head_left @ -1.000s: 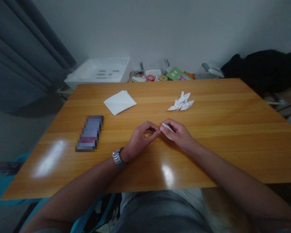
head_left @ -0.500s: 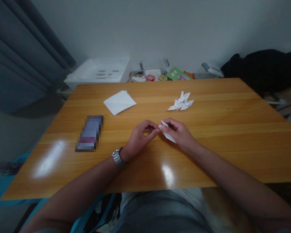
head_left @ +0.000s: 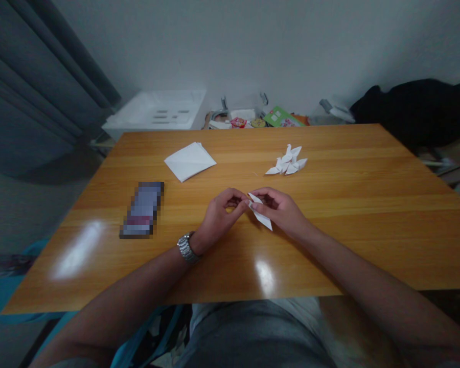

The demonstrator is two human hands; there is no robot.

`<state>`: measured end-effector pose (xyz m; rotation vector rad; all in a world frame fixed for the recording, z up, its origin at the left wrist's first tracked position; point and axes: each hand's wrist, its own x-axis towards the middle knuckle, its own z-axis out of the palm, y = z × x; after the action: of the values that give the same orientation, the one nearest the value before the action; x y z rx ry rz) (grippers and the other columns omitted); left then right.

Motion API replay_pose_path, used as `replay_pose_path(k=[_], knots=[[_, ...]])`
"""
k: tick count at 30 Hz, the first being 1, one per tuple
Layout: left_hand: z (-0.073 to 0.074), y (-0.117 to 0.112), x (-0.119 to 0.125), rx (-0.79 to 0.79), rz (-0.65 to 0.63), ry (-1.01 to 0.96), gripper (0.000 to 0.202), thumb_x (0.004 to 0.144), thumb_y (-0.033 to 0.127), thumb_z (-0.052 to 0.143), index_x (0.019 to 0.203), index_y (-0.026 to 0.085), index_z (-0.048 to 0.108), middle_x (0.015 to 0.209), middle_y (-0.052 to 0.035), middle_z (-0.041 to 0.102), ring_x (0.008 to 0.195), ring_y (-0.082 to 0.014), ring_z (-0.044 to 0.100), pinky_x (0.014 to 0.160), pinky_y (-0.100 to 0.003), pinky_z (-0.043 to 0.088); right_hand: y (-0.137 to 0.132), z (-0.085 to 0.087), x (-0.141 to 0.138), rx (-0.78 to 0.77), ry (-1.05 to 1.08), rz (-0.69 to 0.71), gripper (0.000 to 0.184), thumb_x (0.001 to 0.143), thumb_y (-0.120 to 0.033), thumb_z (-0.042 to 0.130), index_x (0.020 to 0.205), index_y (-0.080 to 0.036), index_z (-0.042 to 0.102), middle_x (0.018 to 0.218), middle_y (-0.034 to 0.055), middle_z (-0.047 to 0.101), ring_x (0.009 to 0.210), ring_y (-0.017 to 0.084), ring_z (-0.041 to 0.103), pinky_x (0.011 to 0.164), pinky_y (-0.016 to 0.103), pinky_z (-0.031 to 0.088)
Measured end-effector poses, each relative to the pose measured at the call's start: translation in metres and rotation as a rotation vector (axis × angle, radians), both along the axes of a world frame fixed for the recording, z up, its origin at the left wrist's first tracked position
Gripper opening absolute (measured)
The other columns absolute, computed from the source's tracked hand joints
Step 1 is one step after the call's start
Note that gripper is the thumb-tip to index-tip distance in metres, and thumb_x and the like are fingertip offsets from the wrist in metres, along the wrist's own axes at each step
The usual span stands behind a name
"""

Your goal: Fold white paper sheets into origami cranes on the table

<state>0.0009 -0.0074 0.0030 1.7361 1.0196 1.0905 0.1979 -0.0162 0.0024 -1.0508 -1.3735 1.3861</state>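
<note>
Between my hands is a small folded white paper bird [head_left: 262, 216], its pointed wings angled down toward me and away. My right hand [head_left: 281, 207] pinches its body between thumb and fingers. The thumb and index fingertip of my left hand [head_left: 227, 210] close on the bird's left end; the fingertips hide that small part. Beyond the right hand, a cluster of finished white paper cranes [head_left: 287, 162] rests on the wooden table [head_left: 352, 204]. A stack of white paper sheets [head_left: 190, 161] lies beyond my left hand.
A phone [head_left: 142, 210] with a blurred screen lies to the left. Past the table's far edge stand a white plastic bin [head_left: 157, 115] and a clutter of small items with a green packet [head_left: 281, 116]. A black cloth heap [head_left: 414, 112] is at the back right.
The paper bird has shifted slightly left and turned within my right fingers. My left fingertips have moved a little left with it, staying pinched at its end.
</note>
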Motion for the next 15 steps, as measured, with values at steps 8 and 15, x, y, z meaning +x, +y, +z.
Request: replay_pose_path(k=[8, 15], knots=[[0.0042, 0.0058, -0.0033, 0.012, 0.133, 0.023, 0.019, 0.095, 0.034, 0.065, 0.088, 0.016, 0.065, 0.086, -0.0038, 0.071, 0.075, -0.0135, 0.065, 0.071, -0.025, 0.054, 0.0048, -0.0035, 0.0016, 0.027, 0.001, -0.029, 0.036, 0.076, -0.041, 0.084, 0.100, -0.023, 0.065, 0.105, 0.0059, 0.072, 0.096, 0.021, 0.069, 0.090, 0.038, 0.055], [0.0061, 0.0061, -0.0045, 0.015, 0.169, 0.097, 0.020, 0.096, 0.034, 0.064, 0.086, 0.017, 0.064, 0.083, -0.0030, 0.070, 0.072, -0.0133, 0.063, 0.069, -0.026, 0.053, 0.0072, -0.0068, 0.0050, 0.038, -0.038, -0.044, 0.036, 0.078, -0.043, 0.083, 0.100, -0.023, 0.063, 0.105, 0.0062, 0.070, 0.098, 0.021, 0.068, 0.092, 0.039, 0.054]])
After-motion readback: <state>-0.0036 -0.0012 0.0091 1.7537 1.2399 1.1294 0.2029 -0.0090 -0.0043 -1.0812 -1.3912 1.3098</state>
